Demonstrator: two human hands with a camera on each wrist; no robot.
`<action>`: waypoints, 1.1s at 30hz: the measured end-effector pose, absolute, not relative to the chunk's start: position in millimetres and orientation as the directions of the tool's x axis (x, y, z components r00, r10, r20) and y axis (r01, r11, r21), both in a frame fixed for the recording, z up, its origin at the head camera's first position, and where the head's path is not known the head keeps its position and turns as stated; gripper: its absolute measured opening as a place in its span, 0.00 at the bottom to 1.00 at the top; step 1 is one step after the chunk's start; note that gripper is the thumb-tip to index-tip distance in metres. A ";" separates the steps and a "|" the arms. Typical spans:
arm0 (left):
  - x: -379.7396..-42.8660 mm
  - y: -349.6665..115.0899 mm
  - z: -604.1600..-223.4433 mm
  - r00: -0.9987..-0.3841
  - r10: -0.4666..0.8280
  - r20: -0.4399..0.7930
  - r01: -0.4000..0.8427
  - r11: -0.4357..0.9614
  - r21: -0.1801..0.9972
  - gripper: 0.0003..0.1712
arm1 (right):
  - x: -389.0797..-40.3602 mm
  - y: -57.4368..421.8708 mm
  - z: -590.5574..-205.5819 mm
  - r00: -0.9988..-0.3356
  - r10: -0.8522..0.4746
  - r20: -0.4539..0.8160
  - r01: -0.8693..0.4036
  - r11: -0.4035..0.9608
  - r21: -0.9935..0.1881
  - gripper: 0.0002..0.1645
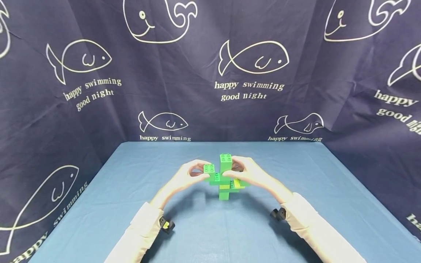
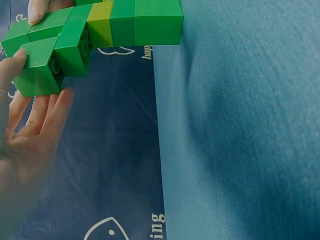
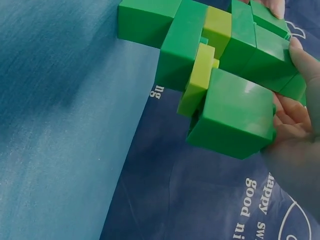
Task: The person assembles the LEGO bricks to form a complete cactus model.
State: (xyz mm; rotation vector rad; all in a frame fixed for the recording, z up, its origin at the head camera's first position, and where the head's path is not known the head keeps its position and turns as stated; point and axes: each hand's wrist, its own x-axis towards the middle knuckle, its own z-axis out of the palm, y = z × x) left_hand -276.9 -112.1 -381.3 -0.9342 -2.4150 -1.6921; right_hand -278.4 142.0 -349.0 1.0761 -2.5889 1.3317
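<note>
A tree-like structure of green toy building blocks (image 1: pixel 224 195) is upright at the middle of the blue table, between both hands. Yellow-green pieces (image 3: pixel 217 26) are set among its green ones. My left hand (image 1: pixel 187 176) pinches the studded green block (image 1: pixel 209 169) on the left branch, thumb on the near face and fingers behind. With thumb and fingers, my right hand (image 1: pixel 252 173) grips the tall upper column (image 1: pixel 226 163). Below that hand, a side branch carries a large green block (image 3: pixel 237 107), seen close in the right wrist view. The right fingertips are partly hidden behind the column.
Blue cloth covers the table (image 1: pixel 210 233). A dark blue curtain (image 1: pixel 197 76) with white fish drawings and lettering hangs behind and along both sides. Small black devices sit at the left wrist (image 1: pixel 167 225) and the right wrist (image 1: pixel 278 214).
</note>
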 end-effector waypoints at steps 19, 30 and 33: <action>-285.9 -107.5 -388.9 -0.821 0.354 0.448 0.545 0.248 0.801 0.20 | -280.1 175.0 -362.8 -0.532 -0.581 0.617 -0.831 0.500 -0.246 0.30; -289.9 -101.3 -393.3 -0.829 0.318 0.459 0.544 0.276 0.792 0.30 | -276.2 189.0 -382.0 -0.583 -0.571 0.578 -0.794 0.552 -0.256 0.37; -288.7 -98.1 -394.7 -0.825 0.324 0.463 0.556 0.322 0.766 0.36 | -275.2 188.8 -385.4 -0.615 -0.561 0.555 -0.771 0.576 -0.272 0.39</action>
